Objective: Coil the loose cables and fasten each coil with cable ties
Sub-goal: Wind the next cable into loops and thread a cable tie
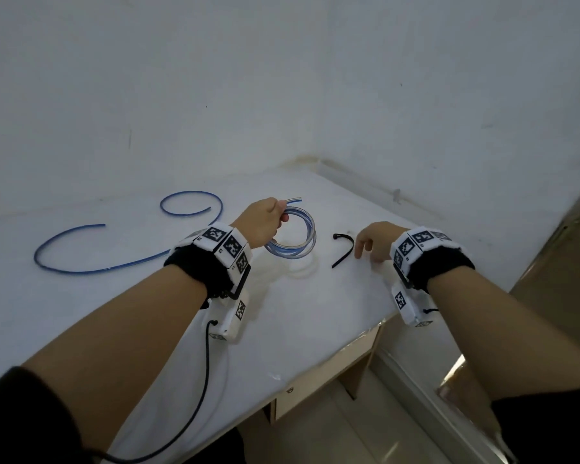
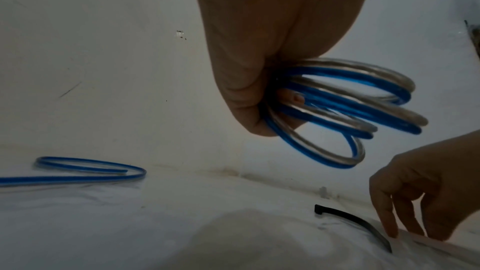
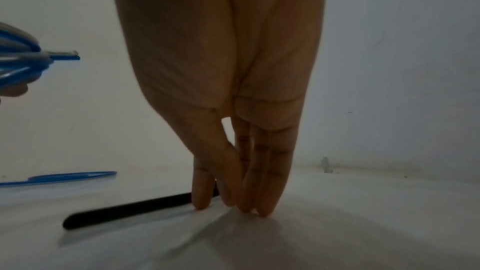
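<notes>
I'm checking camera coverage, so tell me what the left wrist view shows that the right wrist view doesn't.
Only the left wrist view shows the left hand gripping the whole blue and clear coil, plus the cable tie's head end.

Only the right wrist view shows the right hand's straight fingers close up, tips down on the table at the tie, and the coil's cut end.

Both show the tie flat on the table, the loose blue cable and the wall.
</notes>
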